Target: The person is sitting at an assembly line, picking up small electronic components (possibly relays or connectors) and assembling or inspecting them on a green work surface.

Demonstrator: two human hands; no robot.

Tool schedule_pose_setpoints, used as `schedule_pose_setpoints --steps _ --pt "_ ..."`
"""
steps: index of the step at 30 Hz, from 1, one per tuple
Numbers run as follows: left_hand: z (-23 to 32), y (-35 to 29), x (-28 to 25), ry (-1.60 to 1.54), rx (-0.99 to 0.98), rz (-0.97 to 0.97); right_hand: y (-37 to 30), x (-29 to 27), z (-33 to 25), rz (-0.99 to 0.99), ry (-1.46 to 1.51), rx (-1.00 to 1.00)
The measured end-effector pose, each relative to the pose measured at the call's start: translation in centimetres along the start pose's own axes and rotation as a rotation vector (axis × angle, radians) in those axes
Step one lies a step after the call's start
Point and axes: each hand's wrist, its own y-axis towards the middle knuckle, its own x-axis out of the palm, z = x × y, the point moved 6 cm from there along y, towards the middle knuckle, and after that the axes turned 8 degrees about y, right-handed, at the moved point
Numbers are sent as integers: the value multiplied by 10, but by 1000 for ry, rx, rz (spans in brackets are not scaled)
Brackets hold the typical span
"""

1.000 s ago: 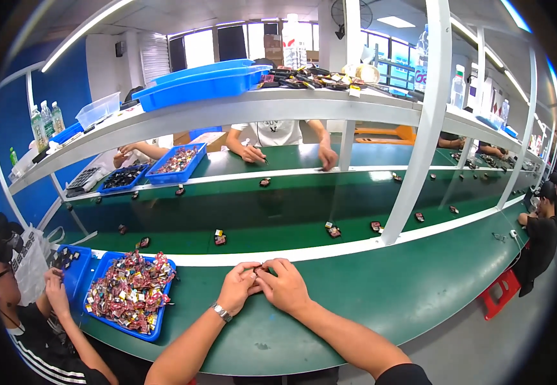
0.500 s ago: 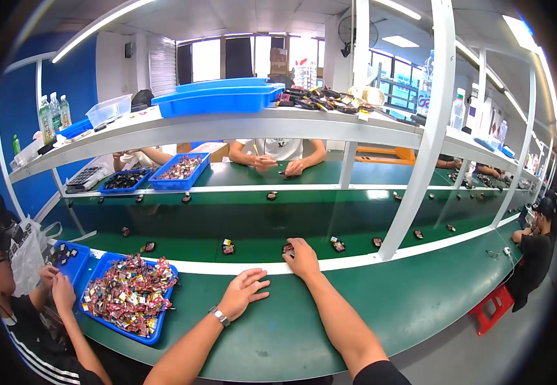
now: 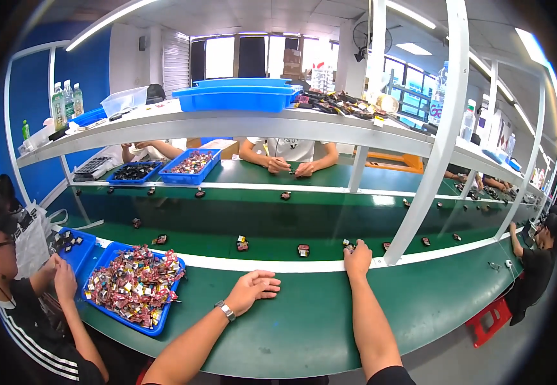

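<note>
Right hand (image 3: 357, 258) reaching across white rail (image 3: 317, 264), fingertips at a part (image 3: 347, 243) on the green belt (image 3: 272, 248); fingers bent, can't tell if they've closed on it. Left hand (image 3: 254, 292) at the near table (image 3: 304, 321), fingers loosely spread, holding nothing, 1 watch (image 3: 225, 310) on wrist. Other parts (image 3: 303, 250) spaced along belt. Blue tray (image 3: 153, 331), heaped with small pieces (image 3: 131, 285), at table's left end.
</note>
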Motion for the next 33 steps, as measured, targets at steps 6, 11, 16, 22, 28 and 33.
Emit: schedule_pose_setpoints --steps 6,11,16,22,28,33 --pt "3 -7 -10 45 -9 83 -67 -7 -65 -235 600 -360" --pt "9 -3 -12 -118 -38 -48 -139 -44 -152 -668 720 -649" --pt "-2 -10 0 22 -142 -299 -154 -51 -172 -818 647 -684" --pt "4 -6 7 -55 -106 -201 -142 -41 -156 -630 754 -575" --pt "-4 -7 8 -149 -85 -117 -157 -43 -171 -372 489 -649" --pt "-7 -4 7 -208 -85 -117 -160 -41 -168 -325 441 -761"
